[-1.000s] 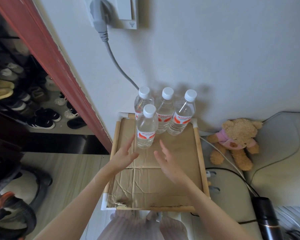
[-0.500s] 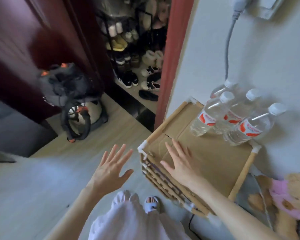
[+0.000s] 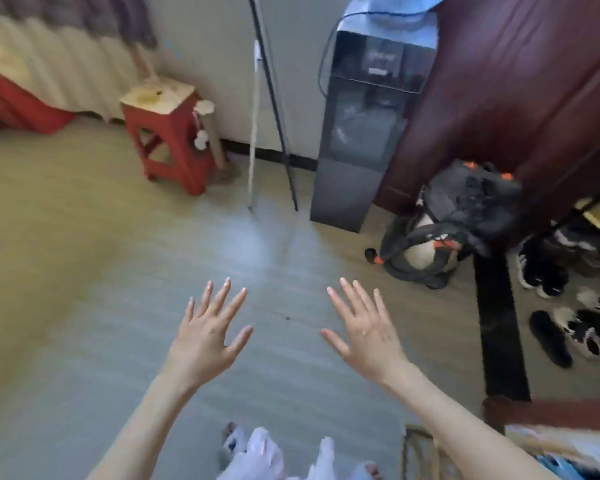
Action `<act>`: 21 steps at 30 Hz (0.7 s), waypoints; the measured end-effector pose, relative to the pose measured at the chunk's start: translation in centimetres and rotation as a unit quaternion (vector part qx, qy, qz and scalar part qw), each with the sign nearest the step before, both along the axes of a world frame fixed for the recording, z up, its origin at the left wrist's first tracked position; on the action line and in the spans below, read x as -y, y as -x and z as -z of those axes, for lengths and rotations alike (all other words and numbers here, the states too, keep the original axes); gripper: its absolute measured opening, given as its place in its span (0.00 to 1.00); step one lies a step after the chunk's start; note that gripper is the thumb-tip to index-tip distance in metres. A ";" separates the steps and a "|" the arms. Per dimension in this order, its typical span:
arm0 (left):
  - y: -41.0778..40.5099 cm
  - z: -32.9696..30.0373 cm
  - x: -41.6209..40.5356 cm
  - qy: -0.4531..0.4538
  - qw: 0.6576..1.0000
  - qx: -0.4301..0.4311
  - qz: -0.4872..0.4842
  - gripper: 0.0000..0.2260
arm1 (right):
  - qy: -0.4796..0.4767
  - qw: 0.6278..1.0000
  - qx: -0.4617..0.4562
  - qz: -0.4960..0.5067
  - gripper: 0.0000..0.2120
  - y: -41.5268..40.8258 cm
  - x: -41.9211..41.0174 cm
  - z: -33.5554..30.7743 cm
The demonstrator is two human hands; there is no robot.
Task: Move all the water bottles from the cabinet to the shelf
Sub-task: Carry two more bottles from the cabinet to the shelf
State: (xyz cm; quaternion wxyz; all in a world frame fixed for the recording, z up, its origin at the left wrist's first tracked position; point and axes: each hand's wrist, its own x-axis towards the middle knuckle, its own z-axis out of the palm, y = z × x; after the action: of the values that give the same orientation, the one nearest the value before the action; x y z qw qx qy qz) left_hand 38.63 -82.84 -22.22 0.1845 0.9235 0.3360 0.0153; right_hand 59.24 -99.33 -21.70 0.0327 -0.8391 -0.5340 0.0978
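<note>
No water bottle is in sight now, and only a corner of the wooden shelf (image 3: 420, 452) shows at the bottom right edge. My left hand (image 3: 208, 337) and my right hand (image 3: 364, 332) both hover over the bare floor, palms down, fingers spread and straight. Neither hand holds or touches anything. The cabinet is not in view.
A red stool (image 3: 172, 133) stands by the far wall. A grey water dispenser (image 3: 364, 126) stands beside a dark red door (image 3: 520, 84). A dark backpack (image 3: 444, 226) lies on the floor, with several shoes (image 3: 568, 327) to the right. A thin pole (image 3: 274, 98) leans on the wall.
The view has swung left, away from the shelf and its bottles, onto the open floor. Both hands have left the shelf top and now hang spread in front of me.
</note>
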 end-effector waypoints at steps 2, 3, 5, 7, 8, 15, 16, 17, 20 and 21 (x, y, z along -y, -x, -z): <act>5.7 0.0 -4.7 -0.003 0.998 -0.012 -0.056 0.31 | -0.004 0.998 0.000 -0.063 0.30 3.7 -7.4 0.3; 8.4 0.0 -6.8 -0.006 0.997 -0.020 -0.078 0.31 | -0.007 0.996 0.001 -0.094 0.30 5.7 -11.0 0.3; 13.4 -0.2 -10.2 -0.011 0.991 -0.028 -0.132 0.31 | -0.014 0.988 0.004 -0.153 0.31 9.6 -17.8 -0.1; 18.0 -0.8 -12.7 -0.015 0.980 -0.025 -0.199 0.31 | -0.026 0.979 -0.011 -0.202 0.32 13.5 -23.9 -0.8; 20.0 -1.1 -13.9 -0.019 0.972 -0.021 -0.231 0.30 | -0.031 0.974 -0.022 -0.223 0.33 15.4 -26.7 -1.3; 28.3 -4.4 -25.9 -0.069 0.929 0.013 -0.365 0.32 | -0.091 0.929 -0.046 -0.355 0.34 25.2 -46.0 -5.2; 28.9 -5.0 -27.9 -0.080 0.923 0.021 -0.377 0.32 | -0.099 0.922 -0.047 -0.370 0.34 26.3 -48.6 -5.7; 29.5 -5.5 -29.9 -0.089 0.917 0.027 -0.388 0.31 | -0.103 0.916 -0.048 -0.384 0.34 27.2 -51.2 -6.1; 31.0 -6.4 -36.4 -0.106 0.894 0.035 -0.433 0.32 | -0.117 0.900 -0.060 -0.416 0.34 29.9 -59.1 -6.7; 31.4 -6.4 -38.5 -0.105 0.885 0.037 -0.452 0.32 | -0.121 0.892 -0.060 -0.432 0.35 30.6 -61.7 -6.7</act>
State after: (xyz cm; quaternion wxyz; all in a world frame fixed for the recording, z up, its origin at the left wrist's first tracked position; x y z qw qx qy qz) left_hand 7.20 -44.31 -15.82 0.0718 0.6844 0.7061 0.1668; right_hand 28.60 -37.65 -14.98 0.1206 -0.5082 -0.8483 0.0871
